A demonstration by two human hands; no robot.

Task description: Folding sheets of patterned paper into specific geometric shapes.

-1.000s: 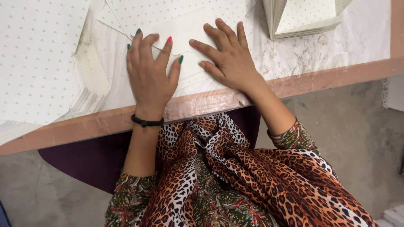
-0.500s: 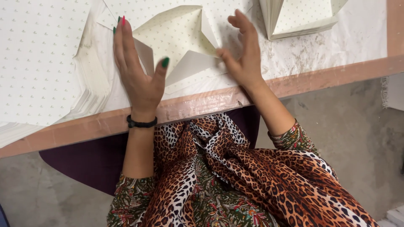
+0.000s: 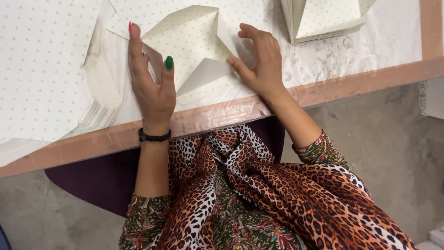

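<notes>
A cream dotted paper sheet [image 3: 194,44] lies half folded on the white table top [image 3: 393,32], its flaps standing up between my hands. My left hand [image 3: 150,83] rests on the sheet's left side, fingers straight, thumb hooked over the left flap. My right hand [image 3: 261,62] is cupped at the right flap, its thumb tip pressing the flap's edge and the fingers curled above it. Neither hand grips the paper fully; both press and bend it.
A fanned stack of flat dotted sheets [image 3: 41,69] lies at the left. A pile of folded paper pieces [image 3: 323,21] stands at the back right. The table's taped brownish edge [image 3: 222,115] runs near my body; concrete floor [image 3: 393,139] lies below.
Both hands lay flat on the sheet a second ago. They have since moved apart and the flaps have risen between them; my right hand has curled onto the right flap.
</notes>
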